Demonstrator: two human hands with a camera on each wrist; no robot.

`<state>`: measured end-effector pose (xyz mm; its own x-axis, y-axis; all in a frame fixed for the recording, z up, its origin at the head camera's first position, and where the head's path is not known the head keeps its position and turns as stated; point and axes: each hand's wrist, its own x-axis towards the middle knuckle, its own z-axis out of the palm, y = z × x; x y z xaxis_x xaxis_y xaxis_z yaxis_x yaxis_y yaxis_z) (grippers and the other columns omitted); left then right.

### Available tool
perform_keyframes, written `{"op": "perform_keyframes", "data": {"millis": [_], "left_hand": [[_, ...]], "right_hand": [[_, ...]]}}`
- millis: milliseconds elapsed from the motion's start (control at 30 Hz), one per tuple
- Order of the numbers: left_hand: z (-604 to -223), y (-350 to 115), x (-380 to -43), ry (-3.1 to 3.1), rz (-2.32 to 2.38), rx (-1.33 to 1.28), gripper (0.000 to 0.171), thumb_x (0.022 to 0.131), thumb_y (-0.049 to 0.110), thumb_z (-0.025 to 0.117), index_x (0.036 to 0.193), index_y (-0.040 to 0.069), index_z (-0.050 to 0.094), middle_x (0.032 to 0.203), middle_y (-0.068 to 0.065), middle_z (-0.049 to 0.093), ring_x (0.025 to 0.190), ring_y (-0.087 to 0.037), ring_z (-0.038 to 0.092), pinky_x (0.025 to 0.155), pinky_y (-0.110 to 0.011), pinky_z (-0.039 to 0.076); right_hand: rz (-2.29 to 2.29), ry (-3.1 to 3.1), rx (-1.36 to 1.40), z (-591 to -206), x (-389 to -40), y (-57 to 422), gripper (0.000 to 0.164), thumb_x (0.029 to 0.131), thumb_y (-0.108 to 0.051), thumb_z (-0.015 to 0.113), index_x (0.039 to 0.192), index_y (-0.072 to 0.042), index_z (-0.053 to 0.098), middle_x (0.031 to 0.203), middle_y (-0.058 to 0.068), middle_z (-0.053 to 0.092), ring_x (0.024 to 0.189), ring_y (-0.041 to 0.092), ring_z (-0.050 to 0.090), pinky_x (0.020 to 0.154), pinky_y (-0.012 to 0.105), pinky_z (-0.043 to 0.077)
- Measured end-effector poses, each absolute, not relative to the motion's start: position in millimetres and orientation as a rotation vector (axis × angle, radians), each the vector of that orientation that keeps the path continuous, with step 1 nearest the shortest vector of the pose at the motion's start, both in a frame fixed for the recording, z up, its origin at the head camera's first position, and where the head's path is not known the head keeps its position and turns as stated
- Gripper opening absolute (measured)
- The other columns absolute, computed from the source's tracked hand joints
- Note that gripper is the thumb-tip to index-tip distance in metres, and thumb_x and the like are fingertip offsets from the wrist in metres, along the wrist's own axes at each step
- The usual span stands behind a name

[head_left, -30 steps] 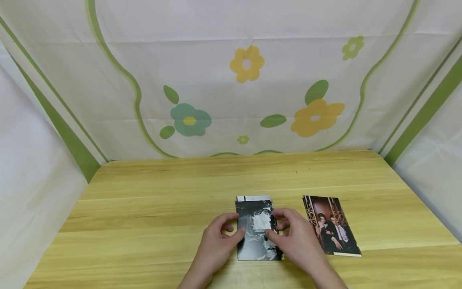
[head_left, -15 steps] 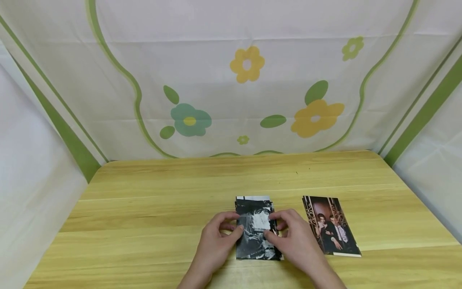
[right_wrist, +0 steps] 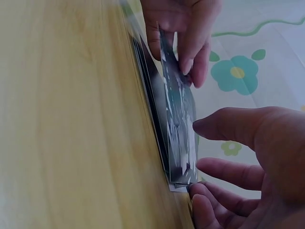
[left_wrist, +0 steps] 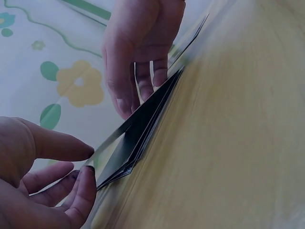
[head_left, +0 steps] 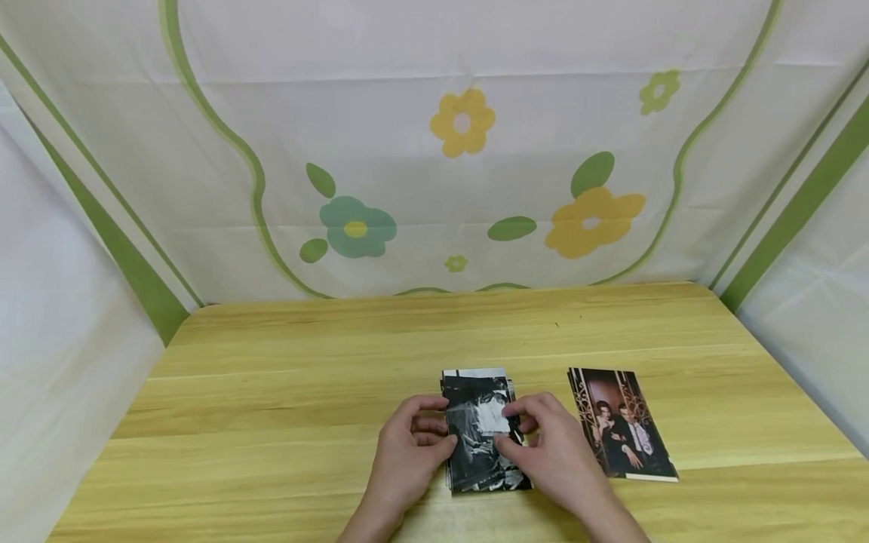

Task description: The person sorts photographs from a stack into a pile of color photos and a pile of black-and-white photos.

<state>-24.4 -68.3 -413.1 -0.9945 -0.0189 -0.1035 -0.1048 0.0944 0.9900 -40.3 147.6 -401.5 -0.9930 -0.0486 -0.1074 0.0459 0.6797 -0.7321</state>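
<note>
A stack of photos [head_left: 475, 372] lies on the table at front centre, its edges slightly uneven. The uppermost black-and-white photo [head_left: 468, 460] tilts away from the others, and a wedge-shaped gap shows beneath it in the left wrist view. My left hand [head_left: 410, 449] pinches its left side between thumb [left_wrist: 71, 145] and fingers. On the opposite side, my right hand [head_left: 550, 449] holds the photo with thumb and index finger at its edge. In the right wrist view, the other right fingers [right_wrist: 228, 195] curl close by the stack's lower corner.
A second pile of photos [head_left: 634, 430], topped by a colour picture of two seated people, lies just right of my right hand. The wooden table [head_left: 271, 392] stretches back to a white flower-print cloth [head_left: 407, 158] hung behind and at both sides.
The top photo has turned a little, its lower edge coming slightly toward me. My hands have shifted only slightly along its sides. The right pile stays put.
</note>
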Motion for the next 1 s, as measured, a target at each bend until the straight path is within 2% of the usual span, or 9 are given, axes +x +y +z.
{"op": "perform_keyframes", "data": {"millis": [133,333,400,667,867,1000], "left_hand": [[-412.2,-66.8,-23.5,2.261,2.047,-0.161,0.047,0.087,-0.003,0.081,0.131,0.006,0.07,0.099,-0.014,0.078,0.082,-0.018,0.073,0.073,-0.023,0.061],[-412.2,-65.4,-24.0,2.236,2.123,-0.192,0.041,0.09,-0.004,0.078,0.129,0.003,0.07,0.128,-0.018,0.074,0.09,-0.016,0.074,0.077,-0.021,0.061],[-412.2,-65.4,-24.5,2.224,2.147,-0.216,0.041,0.09,-0.005,0.077,0.13,0.001,0.069,0.133,-0.019,0.072,0.093,-0.016,0.073,0.078,-0.021,0.061],[-413.1,-66.0,-27.8,2.194,2.185,-0.254,0.044,0.092,-0.006,0.075,0.135,-0.001,0.065,0.131,-0.02,0.072,0.097,-0.019,0.071,0.08,-0.02,0.059],[-411.2,-67.6,-27.8,2.177,2.179,-0.278,0.043,0.092,-0.006,0.074,0.134,-0.001,0.066,0.13,-0.018,0.071,0.097,-0.019,0.07,0.083,-0.02,0.06],[-408.2,-68.9,-27.2,2.171,2.175,-0.302,0.042,0.092,-0.006,0.075,0.133,0.0,0.066,0.131,-0.017,0.071,0.099,-0.019,0.07,0.085,-0.019,0.06]], "right_hand": [[-1.201,2.78,-0.008,-401.3,-39.2,147.7,0.042,0.081,-0.032,0.094,0.117,-0.024,0.076,0.115,-0.004,0.066,0.092,0.009,0.059,0.07,0.025,0.052],[-1.209,2.78,-0.009,-401.2,-39.1,148.4,0.046,0.081,-0.032,0.094,0.122,-0.022,0.075,0.113,-0.003,0.066,0.091,0.01,0.059,0.07,0.024,0.052],[-1.214,2.777,-0.01,-401.3,-39.2,148.8,0.049,0.081,-0.032,0.094,0.125,-0.02,0.074,0.111,-0.002,0.066,0.091,0.01,0.059,0.07,0.023,0.052],[-1.266,2.771,0.009,-399.6,-40.9,150.0,0.056,0.084,-0.028,0.092,0.135,-0.018,0.07,0.117,-0.001,0.071,0.095,0.011,0.063,0.072,0.022,0.054],[-1.401,2.733,0.023,-397.4,-40.9,149.9,0.05,0.086,-0.018,0.089,0.133,-0.016,0.071,0.114,-0.001,0.074,0.092,0.011,0.063,0.076,0.02,0.055],[-1.468,2.712,0.033,-395.7,-40.4,149.6,0.044,0.088,-0.018,0.088,0.13,-0.016,0.073,0.114,-0.001,0.075,0.091,0.01,0.065,0.079,0.019,0.057]]}}
